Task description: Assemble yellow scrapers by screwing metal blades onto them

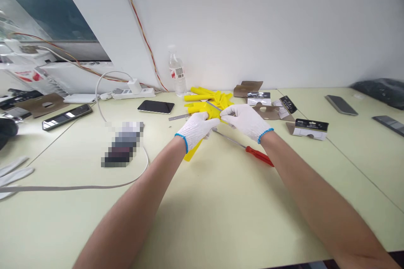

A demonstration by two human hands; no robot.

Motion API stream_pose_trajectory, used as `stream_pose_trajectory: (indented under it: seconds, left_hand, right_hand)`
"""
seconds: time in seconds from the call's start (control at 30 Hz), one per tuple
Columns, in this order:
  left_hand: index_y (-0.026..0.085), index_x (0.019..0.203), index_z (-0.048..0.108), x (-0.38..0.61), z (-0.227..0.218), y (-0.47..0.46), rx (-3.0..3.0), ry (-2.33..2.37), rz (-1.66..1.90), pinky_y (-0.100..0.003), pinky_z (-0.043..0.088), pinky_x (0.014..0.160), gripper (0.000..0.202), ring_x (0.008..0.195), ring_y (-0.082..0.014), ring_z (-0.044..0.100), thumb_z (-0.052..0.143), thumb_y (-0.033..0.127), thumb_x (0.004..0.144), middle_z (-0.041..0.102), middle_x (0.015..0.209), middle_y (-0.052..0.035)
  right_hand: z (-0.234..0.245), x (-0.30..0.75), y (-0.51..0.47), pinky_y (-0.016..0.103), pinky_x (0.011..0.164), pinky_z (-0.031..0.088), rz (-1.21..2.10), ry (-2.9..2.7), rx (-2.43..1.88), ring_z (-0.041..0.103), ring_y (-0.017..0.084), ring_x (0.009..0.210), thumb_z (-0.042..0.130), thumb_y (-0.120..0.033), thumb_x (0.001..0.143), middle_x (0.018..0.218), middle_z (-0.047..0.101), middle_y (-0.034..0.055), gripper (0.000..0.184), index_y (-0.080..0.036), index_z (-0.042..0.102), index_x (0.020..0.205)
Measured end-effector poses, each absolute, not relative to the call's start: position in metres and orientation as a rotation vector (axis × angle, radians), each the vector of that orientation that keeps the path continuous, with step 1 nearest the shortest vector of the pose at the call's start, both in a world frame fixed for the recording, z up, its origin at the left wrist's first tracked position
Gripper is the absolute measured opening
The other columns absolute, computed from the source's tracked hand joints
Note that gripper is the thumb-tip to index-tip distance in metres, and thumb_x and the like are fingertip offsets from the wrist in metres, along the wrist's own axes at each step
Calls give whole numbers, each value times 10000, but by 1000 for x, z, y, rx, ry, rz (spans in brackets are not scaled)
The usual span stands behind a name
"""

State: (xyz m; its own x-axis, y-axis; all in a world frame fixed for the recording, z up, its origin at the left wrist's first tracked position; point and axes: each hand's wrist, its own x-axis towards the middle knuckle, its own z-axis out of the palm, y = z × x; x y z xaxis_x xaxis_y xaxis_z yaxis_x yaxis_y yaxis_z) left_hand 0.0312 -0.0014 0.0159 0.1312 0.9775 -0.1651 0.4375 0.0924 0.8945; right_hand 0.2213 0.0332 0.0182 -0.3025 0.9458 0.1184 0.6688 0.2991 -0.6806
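Note:
Both my hands wear white knit gloves with blue cuffs. My left hand (197,128) is closed around a yellow plastic piece (193,151), whose end sticks out below the palm. My right hand (246,119) pinches a thin grey metal strip (213,105), which lies slanted over the yellow plastic; its near end is hidden by the fingers. Behind the hands lies a pile of yellow plastic pieces (202,94). A flat metal strip with holes (179,117) rests left of the pile. Under my right wrist lies a screwdriver with a red handle (259,156).
A plastic bottle (178,73) stands by the wall. Left are a phone (156,106), a power strip (124,93), a white cable (94,187) and white gloves (14,174). Opened card packages (311,129) lie to the right, with another phone (341,105) beyond.

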Motion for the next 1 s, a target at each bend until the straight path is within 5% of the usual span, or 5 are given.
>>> stream_pose_trajectory:
  seconds: [0.3,0.57,0.83,1.0]
  left_hand:
    - [210,719,491,26,9,5,1431,1313,803,-302,429,603,289,584,-132,518,695,373,842,579,652,-10]
    - [197,687,516,28,16,3,1336,1267,783,-283,415,592,296,562,-121,480,654,361,891,534,596,-13]
    - [187,763,541,24,3,11,1146,1119,843,-263,405,568,271,552,-100,486,727,351,873,530,670,0]
    - [180,818,557,17,1,13,1130,1159,875,-261,405,565,251,554,-101,488,737,340,888,550,675,-3]
  right_hand:
    - [16,222,37,318,818,536,608,-2046,-1465,659,189,844,698,-352,974,962,765,78,222,-150,776,927]
    - [15,225,34,452,979,605,629,-2049,-1436,682,246,1142,666,-392,1060,1363,659,115,363,-179,664,1354]
    - [18,220,35,317,710,532,711,-2010,-1476,632,166,736,599,-414,1042,953,743,100,300,-147,732,1016]
    - [35,236,28,333,650,429,389,-2146,-1707,618,216,750,556,-558,1001,855,716,102,407,-175,690,964]
